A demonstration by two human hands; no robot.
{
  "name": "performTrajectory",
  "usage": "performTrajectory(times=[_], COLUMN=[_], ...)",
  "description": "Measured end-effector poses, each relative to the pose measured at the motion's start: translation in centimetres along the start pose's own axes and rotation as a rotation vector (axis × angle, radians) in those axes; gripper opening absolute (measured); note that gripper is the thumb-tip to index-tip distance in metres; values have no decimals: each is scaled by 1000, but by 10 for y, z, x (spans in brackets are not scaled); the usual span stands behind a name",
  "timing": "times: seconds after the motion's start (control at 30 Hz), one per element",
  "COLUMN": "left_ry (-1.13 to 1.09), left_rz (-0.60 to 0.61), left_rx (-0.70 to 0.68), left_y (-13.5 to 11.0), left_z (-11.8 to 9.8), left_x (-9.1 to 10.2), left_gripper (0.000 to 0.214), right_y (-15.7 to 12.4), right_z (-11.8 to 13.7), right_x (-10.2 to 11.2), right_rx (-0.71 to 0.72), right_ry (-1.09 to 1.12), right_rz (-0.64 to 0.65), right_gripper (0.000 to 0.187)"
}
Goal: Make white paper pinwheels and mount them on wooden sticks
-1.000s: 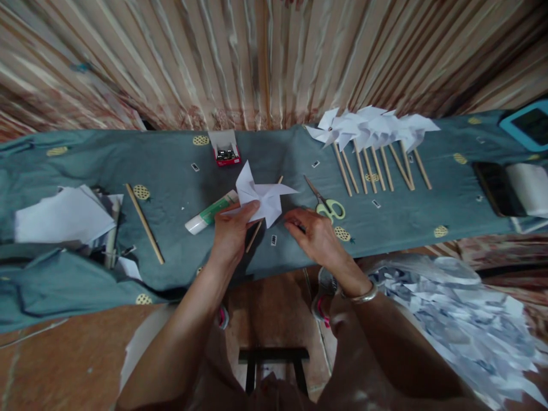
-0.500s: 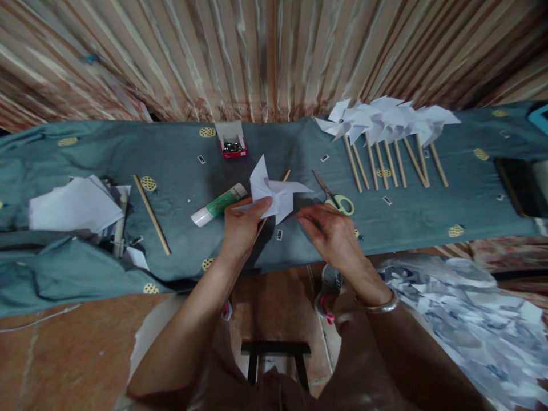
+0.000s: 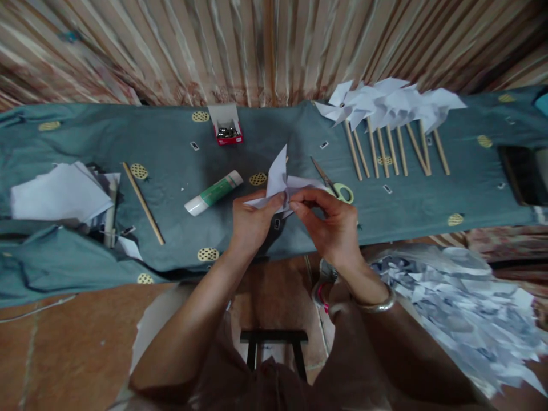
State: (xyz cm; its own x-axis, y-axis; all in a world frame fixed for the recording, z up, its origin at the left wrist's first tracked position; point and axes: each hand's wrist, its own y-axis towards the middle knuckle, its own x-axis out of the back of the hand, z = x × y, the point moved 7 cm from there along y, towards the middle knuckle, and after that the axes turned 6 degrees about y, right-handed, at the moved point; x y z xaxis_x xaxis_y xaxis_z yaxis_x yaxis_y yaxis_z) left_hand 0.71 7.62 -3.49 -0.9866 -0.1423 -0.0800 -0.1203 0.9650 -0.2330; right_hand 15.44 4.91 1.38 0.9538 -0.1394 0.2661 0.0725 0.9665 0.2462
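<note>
A white paper pinwheel is pinched in my left hand, its thumb lying near the folded middle. Only a small tip of a wooden stick shows behind the paper. My right hand is closed in a pinch at the pinwheel's middle, thumb and forefinger together; whatever sits between them is too small to make out. Just beyond that hand lie scissors with pale green handles. A green and white glue stick rests to the left of my left hand.
A small red box of shiny metal pieces stands open at the back. Finished pinwheels on sticks lie back right, near a dark phone. Paper sheets and a loose stick lie left. A bag of paper pieces stands lower right.
My right hand has moved left and up to the pinwheel's middle, its fingers now meeting there. My left hand and the pinwheel have shifted slightly right. The whole view has shifted a little.
</note>
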Motion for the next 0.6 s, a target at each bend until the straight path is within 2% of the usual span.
performTrajectory(times=[0.13, 0.6], left_ry=[-8, -5], left_rz=[3, -3], left_rx=[-36, -36], left_y=[-1, 2], left_z=[-2, 0], left_x=[-2, -3], left_gripper=[16, 13], right_y=[1, 2], right_z=[-3, -5], right_x=[5, 5], right_rx=[-19, -53], right_ry=[-6, 16], right_rz=[-62, -90], right_gripper=[6, 4])
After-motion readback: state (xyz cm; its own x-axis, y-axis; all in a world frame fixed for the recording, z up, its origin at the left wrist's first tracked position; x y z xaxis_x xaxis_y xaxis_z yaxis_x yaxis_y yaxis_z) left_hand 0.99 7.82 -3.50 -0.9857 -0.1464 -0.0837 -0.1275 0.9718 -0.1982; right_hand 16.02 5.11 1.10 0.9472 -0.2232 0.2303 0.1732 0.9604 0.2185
